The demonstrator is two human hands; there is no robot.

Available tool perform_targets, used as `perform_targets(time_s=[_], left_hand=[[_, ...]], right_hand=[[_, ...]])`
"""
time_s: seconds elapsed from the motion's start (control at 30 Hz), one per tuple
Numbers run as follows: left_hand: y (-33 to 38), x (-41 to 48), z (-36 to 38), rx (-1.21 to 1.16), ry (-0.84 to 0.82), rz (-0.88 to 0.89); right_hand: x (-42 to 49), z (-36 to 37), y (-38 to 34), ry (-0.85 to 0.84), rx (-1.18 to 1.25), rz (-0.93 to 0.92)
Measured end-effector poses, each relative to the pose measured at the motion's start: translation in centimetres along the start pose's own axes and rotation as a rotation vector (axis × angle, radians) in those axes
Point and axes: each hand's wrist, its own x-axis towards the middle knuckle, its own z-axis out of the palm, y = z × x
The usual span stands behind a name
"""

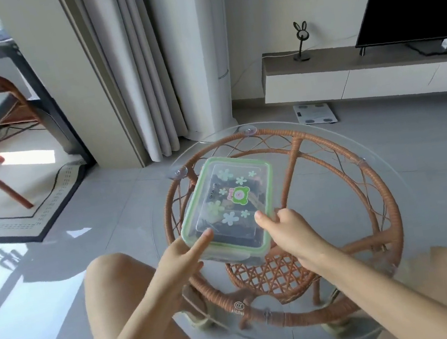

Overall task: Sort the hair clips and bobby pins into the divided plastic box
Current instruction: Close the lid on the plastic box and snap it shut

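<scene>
The clear plastic box (pixel 229 186) sits over the left part of the round glass-topped rattan table (pixel 328 135). Its near end seems raised toward the person, and whether the far end touches the glass cannot be told. Its green-rimmed lid (pixel 230 218) is on, dotted with flower stickers, and dark contents (pixel 257 188) show through it, too blurred to tell clips from pins or to make out any dividers. Both hands hold the near short end. The left hand (pixel 183 259) pinches the near-left corner, thumb laid flat on the lid and fingers tucked beneath. The right hand (pixel 288 232) clamps the near-right edge, thumb tip on the rim and fingers curled round the side. The box's long axis runs away from the person, its far end leaning a little right, so the whole length lies beyond the grips and the far short end is out of reach of either thumb. I judge that sorting has not begun and that the lid must come off first. The hands are about equally near, each on its own corner. The right thumb already rests on the rim and looks better placed to pry while the left steadies the base. With the box tipped, lifting the lid may let the contents slide toward the near end.
</scene>
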Motion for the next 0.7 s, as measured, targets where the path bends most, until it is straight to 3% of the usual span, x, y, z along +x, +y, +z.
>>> perform_targets(time_s=[0.13,0.23,0.33,0.43,0.53,0.6,0.7], left_hand=[[-1.5,-2.4,-2.9,-0.383,0.137,0.056],[-3.0,-3.3,-7.0,-0.495,0.525,0.073],[-5.3,-4.5,-11.4,-0.54,0.784,0.068],[-6.6,-5.3,-13.7,-0.572,0.864,0.083],[-7.0,-4.7,-15.3,-0.45,0.93,0.066],[-7.6,-3.3,-16.3,-0.338,0.877,-0.032],[-7.9,-0.3,-16.8,-0.164,0.666,-0.268]], right_hand=[[0.3,5.3,-2.1,-0.089,0.09,-0.042],[0.2,8.6,-4.4,-0.285,0.165,-0.069],[1.1,8.8,-5.5,-0.257,0.011,-0.215],[3.7,6.1,-4.4,-0.072,-0.2,-0.317],[6.6,2.7,-1.9,0.121,-0.411,-0.319],[8.1,0.7,0.1,0.205,-0.536,-0.288],[9.0,-2.7,2.8,0.246,-0.697,-0.225]])
